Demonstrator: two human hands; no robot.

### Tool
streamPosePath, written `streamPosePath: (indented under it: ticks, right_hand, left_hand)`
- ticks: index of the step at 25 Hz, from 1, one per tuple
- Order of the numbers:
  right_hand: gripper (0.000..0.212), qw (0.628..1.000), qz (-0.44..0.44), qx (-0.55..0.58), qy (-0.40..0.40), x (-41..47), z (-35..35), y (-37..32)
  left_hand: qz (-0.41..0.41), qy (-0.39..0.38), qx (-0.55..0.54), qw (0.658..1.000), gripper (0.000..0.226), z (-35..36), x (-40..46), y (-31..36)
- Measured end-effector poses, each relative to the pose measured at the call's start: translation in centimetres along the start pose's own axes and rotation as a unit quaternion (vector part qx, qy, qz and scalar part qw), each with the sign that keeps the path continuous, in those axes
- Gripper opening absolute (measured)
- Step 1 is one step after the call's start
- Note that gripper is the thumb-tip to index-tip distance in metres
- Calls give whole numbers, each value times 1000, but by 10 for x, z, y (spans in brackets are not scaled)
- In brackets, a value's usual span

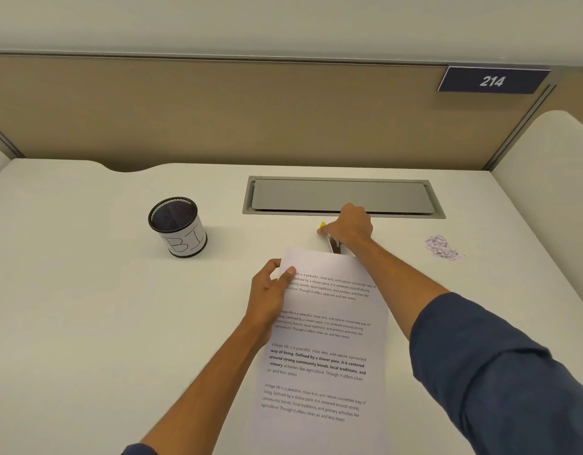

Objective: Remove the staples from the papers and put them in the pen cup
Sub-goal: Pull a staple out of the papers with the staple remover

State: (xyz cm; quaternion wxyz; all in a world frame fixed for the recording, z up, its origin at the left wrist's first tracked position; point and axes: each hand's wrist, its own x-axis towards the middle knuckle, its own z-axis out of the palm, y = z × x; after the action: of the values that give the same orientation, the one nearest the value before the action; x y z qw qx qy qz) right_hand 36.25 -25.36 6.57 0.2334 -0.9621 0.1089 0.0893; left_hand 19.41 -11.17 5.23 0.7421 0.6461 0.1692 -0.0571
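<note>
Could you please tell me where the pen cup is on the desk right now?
In the head view, the black mesh pen cup stands upright on the left of the white desk, left of the papers and the grey cable hatch.

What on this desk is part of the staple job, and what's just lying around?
Job: papers, pen cup, tool with a yellow tip under the right hand, left hand.
Lying about: paper scraps, desk hatch, 214 sign.
</note>
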Motion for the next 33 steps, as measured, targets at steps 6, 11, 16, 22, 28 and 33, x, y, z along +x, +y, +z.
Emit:
streamPosePath:
  ticks: [6, 11, 16, 22, 28, 33]
  right_hand:
    - [52, 995, -23, 63, 79, -18, -24, 0]
    - [22, 958, -128, 194, 166, -104, -56, 13]
    - [10, 945, -165, 221, 173, -181, -43, 26]
    - [34, 933, -127, 283, 183, -225, -32, 22]
    - [12, 854, -107, 490, 141, -260, -45, 16]
    - [10, 805, -63, 580, 112, -277, -51, 18]
  left_hand:
    - [23, -6, 8, 1000, 11, 2, -3, 5]
    - [53, -6, 21, 998, 12, 8, -19, 17]
    - [129, -18, 74, 989, 23, 18, -42, 26]
    - [251, -27, 150, 956, 29, 29, -71, 38]
    - [330, -33, 252, 909, 57, 32, -95, 32]
    - [363, -34, 261, 894, 55, 34, -122, 32]
